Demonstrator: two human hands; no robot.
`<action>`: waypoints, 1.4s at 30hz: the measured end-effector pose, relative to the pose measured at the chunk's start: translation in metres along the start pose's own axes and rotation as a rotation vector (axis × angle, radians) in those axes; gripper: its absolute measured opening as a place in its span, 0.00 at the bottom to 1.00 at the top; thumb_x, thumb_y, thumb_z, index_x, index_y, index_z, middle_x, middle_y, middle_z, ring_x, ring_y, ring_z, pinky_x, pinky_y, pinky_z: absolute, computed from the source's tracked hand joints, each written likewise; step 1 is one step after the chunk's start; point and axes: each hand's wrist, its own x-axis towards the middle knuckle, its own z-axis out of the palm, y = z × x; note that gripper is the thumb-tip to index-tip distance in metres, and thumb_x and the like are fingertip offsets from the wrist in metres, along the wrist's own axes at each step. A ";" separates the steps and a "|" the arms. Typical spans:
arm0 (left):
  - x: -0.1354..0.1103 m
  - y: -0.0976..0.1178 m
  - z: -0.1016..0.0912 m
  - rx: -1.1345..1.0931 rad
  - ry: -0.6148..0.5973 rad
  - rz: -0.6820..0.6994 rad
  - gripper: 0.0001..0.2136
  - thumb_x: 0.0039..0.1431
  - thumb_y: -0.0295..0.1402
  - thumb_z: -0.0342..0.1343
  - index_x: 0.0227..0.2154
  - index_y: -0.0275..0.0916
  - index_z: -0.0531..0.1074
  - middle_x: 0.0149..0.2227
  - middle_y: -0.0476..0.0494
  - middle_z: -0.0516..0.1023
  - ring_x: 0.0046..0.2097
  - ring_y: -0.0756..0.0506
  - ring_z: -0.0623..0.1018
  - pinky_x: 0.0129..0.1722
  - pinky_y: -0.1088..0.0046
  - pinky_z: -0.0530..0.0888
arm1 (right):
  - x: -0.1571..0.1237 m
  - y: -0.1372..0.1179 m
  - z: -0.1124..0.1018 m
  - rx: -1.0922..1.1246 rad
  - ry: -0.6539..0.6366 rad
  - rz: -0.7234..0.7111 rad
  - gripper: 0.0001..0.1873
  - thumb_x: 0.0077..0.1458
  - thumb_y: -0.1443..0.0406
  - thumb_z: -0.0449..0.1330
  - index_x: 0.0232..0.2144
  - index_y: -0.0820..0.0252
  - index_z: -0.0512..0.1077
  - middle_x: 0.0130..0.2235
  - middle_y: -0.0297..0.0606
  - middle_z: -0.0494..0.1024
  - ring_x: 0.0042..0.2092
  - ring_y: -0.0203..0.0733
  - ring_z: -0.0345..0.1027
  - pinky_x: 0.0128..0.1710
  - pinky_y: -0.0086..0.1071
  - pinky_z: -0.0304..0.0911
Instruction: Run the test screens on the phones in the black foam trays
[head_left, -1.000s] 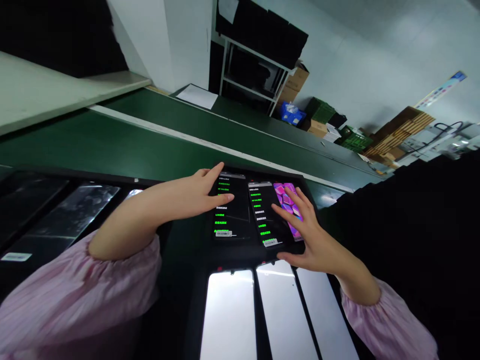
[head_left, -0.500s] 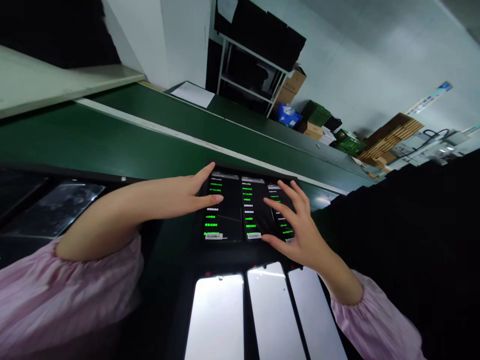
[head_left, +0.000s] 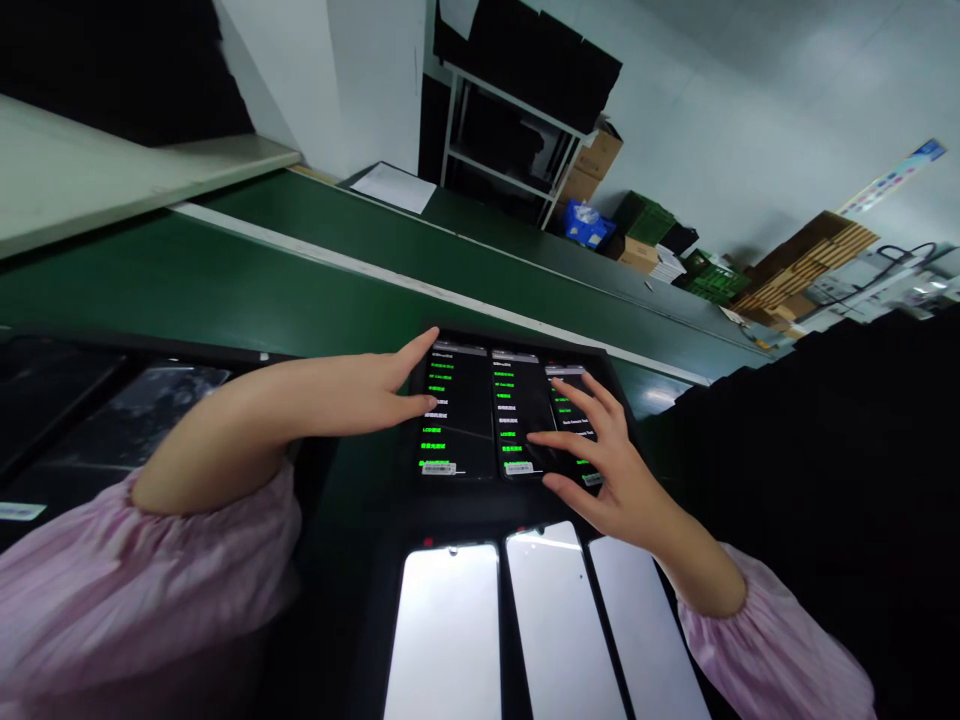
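Three phones (head_left: 515, 400) lie side by side in the far part of a tray (head_left: 457, 510) on the surface (head_left: 315, 275); three nearer phones (head_left: 551, 620) lie before them. The left hand (head_left: 397, 388) is at the far row's left edge, the right hand (head_left: 611, 465) over its right end. Other phones (head_left: 161, 410) lie farther left. Behind, paper (head_left: 394, 188) lies left of a rack (head_left: 501, 172), with boxes (head_left: 600, 155) to its right.

And here's the green bench (head_left: 225, 270), a pale strip (head_left: 450, 296) running along it! Nearside of that, well short of the bench's far edge, lies a black tray (head_left: 465, 508); to its left, a second dark tray (head_left: 240, 358).
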 end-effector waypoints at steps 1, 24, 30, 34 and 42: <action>0.001 -0.001 0.000 0.011 0.006 -0.004 0.49 0.62 0.57 0.48 0.77 0.46 0.31 0.72 0.39 0.67 0.68 0.30 0.74 0.66 0.54 0.72 | 0.000 0.000 0.000 0.000 0.003 -0.009 0.15 0.69 0.54 0.61 0.55 0.46 0.78 0.74 0.41 0.59 0.77 0.65 0.40 0.69 0.72 0.54; -0.003 0.005 0.004 0.067 -0.015 0.081 0.56 0.54 0.57 0.57 0.78 0.43 0.32 0.75 0.33 0.60 0.64 0.29 0.77 0.61 0.55 0.75 | -0.021 0.021 -0.016 -0.034 0.406 0.197 0.23 0.60 0.72 0.54 0.28 0.42 0.85 0.48 0.31 0.86 0.61 0.54 0.73 0.59 0.58 0.75; -0.002 0.003 0.004 0.064 -0.027 0.079 0.56 0.54 0.61 0.53 0.77 0.43 0.32 0.73 0.34 0.64 0.66 0.28 0.75 0.63 0.54 0.74 | -0.021 0.018 -0.016 -0.034 0.375 0.153 0.23 0.60 0.72 0.55 0.29 0.43 0.86 0.49 0.32 0.86 0.60 0.55 0.74 0.57 0.59 0.77; -0.005 0.007 0.003 0.068 -0.051 0.065 0.55 0.57 0.60 0.49 0.77 0.38 0.29 0.64 0.31 0.77 0.56 0.29 0.83 0.57 0.57 0.76 | -0.020 0.017 -0.017 -0.045 0.353 0.130 0.23 0.61 0.72 0.55 0.28 0.44 0.86 0.49 0.32 0.86 0.59 0.54 0.75 0.55 0.55 0.78; 0.000 0.008 0.002 0.121 0.006 0.011 0.50 0.61 0.61 0.42 0.77 0.41 0.30 0.43 0.39 0.86 0.39 0.32 0.85 0.45 0.59 0.78 | -0.020 0.016 -0.018 -0.066 0.371 0.109 0.22 0.62 0.71 0.55 0.29 0.44 0.86 0.47 0.33 0.86 0.58 0.55 0.76 0.54 0.56 0.78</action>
